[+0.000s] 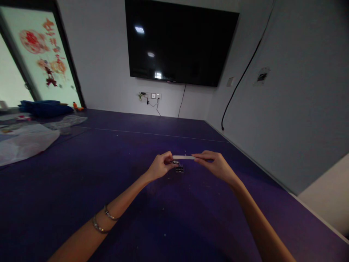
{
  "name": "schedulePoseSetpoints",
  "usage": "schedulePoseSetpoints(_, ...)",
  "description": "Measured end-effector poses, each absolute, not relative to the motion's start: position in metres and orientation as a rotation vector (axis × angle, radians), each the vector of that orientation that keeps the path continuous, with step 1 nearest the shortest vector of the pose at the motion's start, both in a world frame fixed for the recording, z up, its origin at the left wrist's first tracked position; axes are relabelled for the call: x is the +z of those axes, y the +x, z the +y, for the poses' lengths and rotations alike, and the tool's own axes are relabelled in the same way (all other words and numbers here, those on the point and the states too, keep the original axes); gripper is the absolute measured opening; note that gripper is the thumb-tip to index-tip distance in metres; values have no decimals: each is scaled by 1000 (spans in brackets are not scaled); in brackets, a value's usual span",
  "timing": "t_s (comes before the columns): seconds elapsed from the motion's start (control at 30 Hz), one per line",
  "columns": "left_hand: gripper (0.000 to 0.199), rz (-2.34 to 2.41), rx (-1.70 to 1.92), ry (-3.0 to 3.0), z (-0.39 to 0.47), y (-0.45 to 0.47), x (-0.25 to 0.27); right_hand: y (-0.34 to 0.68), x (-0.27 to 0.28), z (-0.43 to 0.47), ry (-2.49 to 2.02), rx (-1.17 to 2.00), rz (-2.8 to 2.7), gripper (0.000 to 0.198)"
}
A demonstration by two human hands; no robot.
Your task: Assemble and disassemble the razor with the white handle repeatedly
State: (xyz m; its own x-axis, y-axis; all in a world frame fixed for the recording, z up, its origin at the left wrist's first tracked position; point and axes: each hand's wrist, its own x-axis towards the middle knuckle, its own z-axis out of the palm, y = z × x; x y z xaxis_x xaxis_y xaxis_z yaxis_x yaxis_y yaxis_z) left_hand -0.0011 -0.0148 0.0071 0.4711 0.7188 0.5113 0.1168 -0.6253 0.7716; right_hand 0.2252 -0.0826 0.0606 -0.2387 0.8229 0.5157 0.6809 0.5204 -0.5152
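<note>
The step in hand, as I judged it, was holding a slim white strip [184, 157] roughly level over the purple surface [122, 154], one end clamped in the curled fingers of the left hand [159, 166], the other pinched by the right hand [216, 164]; the next move seemed to call for an even grip. The fingers hid the strip's ends, and I couldn't make out the small shiny piece [176, 162] by the left fingertips or the little dark object [179, 169] just below.
</note>
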Motion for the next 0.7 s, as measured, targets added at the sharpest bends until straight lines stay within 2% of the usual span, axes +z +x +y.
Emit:
schedulePoseSetpoints(0.47,22,677,1141,2040,-14,-2,7,225,62,-84,-1166,335,-2022,27)
schedulePoseSetpoints(0.7,24,693,1128,2030,-16,-1,9,225,62,-84,-1220,289,-1988,26)
